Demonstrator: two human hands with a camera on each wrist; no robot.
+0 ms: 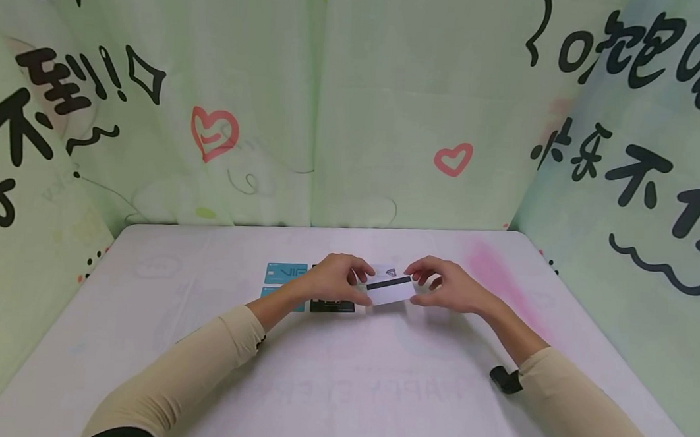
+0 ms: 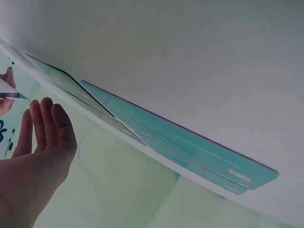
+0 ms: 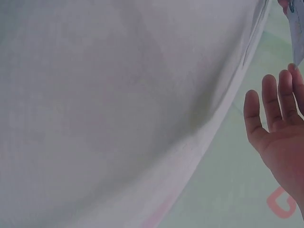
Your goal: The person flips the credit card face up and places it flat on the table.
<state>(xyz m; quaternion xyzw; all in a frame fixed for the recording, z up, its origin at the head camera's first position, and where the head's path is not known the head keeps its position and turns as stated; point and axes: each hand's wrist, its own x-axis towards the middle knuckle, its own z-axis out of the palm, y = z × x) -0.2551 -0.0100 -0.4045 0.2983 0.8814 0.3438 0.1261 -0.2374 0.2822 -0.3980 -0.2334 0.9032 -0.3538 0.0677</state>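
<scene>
A white card with a black stripe [image 1: 390,290] is held tilted above the table between both hands. My left hand [image 1: 341,279] pinches its left side between thumb and fingers. The right hand [image 1: 450,286] grips its right side by the corners. In the right wrist view, the white card [image 3: 297,35] shows at the upper right edge, above my right hand [image 3: 280,123]. Beneath and beside the left wrist lie a teal card [image 1: 286,273], a second teal card [image 1: 298,301] and a black card [image 1: 332,306]. My left forearm and hand partly hide them.
The white-covered table [image 1: 341,383] reaches to a pale green curtain [image 1: 379,114] at the back and sides, printed with black lettering and red hearts. A pink smear [image 1: 501,272] marks the cloth to the right.
</scene>
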